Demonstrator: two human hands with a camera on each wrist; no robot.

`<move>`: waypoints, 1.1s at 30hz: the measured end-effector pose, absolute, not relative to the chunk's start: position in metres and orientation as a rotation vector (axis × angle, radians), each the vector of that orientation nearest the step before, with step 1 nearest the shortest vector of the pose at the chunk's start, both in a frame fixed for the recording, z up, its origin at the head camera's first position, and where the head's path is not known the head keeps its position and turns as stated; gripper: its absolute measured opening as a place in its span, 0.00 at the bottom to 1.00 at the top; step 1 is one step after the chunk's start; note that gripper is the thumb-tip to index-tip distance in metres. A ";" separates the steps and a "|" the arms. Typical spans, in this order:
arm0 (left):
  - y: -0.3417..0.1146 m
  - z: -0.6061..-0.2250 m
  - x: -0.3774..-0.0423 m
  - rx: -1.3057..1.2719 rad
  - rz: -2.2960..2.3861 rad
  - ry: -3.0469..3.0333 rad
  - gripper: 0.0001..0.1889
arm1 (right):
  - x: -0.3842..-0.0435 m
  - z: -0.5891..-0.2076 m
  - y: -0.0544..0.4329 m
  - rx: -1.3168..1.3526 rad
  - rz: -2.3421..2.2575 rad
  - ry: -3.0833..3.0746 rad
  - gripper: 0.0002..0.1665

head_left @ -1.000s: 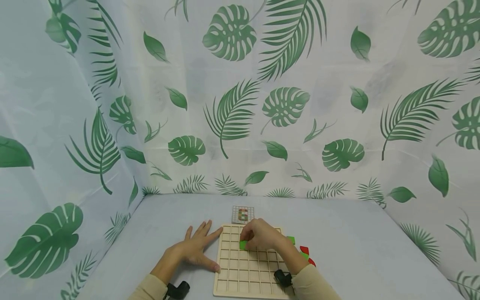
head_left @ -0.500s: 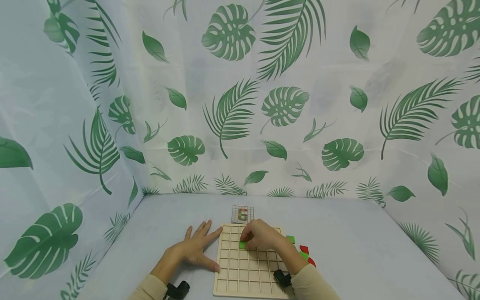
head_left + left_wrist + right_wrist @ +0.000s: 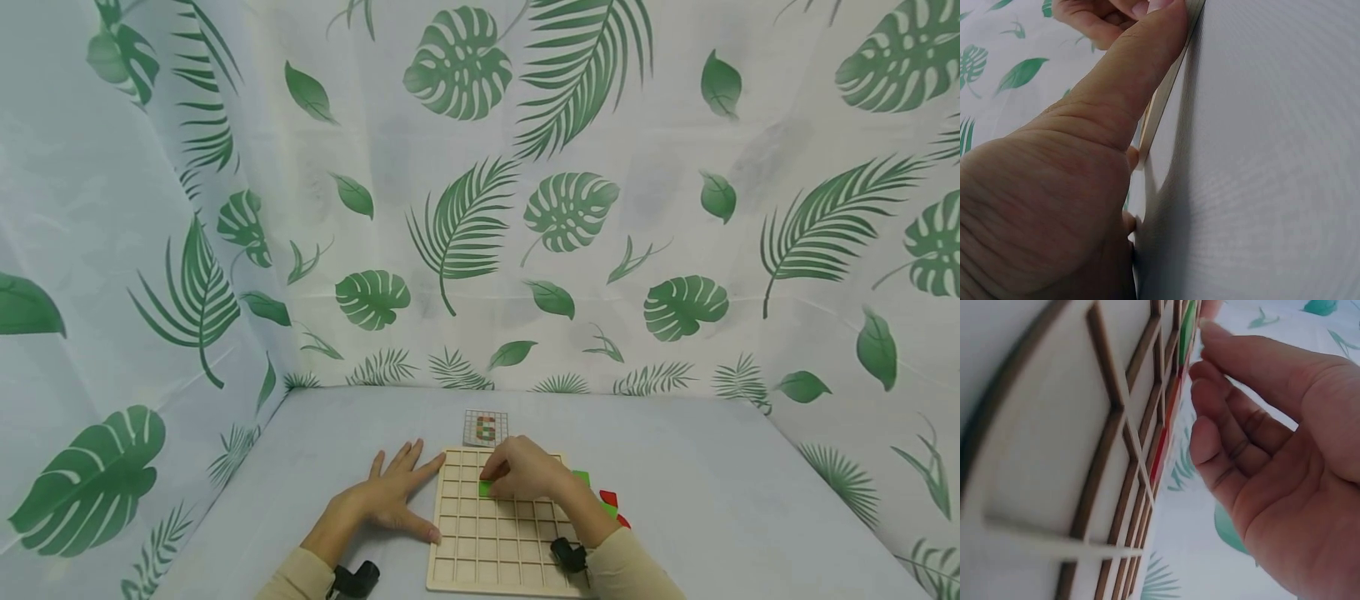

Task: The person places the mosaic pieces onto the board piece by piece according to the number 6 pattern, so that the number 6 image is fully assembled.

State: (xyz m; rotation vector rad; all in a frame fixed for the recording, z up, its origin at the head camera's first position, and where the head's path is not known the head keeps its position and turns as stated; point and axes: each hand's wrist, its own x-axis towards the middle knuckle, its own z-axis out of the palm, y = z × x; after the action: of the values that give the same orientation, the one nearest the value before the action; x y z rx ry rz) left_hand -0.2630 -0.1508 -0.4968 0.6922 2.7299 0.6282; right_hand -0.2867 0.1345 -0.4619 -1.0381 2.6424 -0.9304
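A wooden grid board (image 3: 487,550) lies on the table. My right hand (image 3: 521,471) is over its upper part, thumb and index finger pinching a green square tile (image 3: 485,489) at one of the cells. In the right wrist view that green tile (image 3: 1187,331) shows level with the grid strips, the thumb tip beside it and the other fingers curled. An orange tile (image 3: 1172,400) and a red tile (image 3: 1159,453) are in nearby cells, which the right hand hides in the head view. My left hand (image 3: 393,492) is spread flat on the table, thumb and index fingertips at the board's left edge.
A small pattern card (image 3: 485,428) with a coloured figure on a grid lies just beyond the board. Several loose pieces lie along the board's right side, including a green piece (image 3: 581,477) and a red piece (image 3: 608,497). Leaf-printed cloth (image 3: 570,317) walls in the table.
Both hands stay almost in place. The right fingers remain at the green tile, with only a very slight shift of the hand.
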 end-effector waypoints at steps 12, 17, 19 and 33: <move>-0.149 -0.497 -0.264 0.685 0.609 2.738 0.66 | -0.289 -0.452 0.166 -1.017 -0.973 2.679 0.11; -0.150 -0.497 -0.264 0.689 0.610 2.740 0.65 | -0.288 -0.451 0.184 -0.952 -0.950 2.721 0.12; -0.151 -0.497 -0.264 0.693 0.611 2.738 0.65 | -0.288 -0.451 0.192 -0.933 -0.934 2.733 0.13; -0.151 -0.496 -0.263 0.698 0.602 2.735 0.65 | -0.285 -0.448 0.234 -0.832 -0.902 2.771 0.13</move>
State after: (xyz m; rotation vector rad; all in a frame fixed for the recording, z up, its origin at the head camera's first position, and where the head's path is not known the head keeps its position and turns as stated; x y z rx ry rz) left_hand -0.2635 -0.1513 -0.4964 0.6979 2.7346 0.6015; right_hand -0.2851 0.2340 -0.4480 -0.8321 2.7712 -0.9020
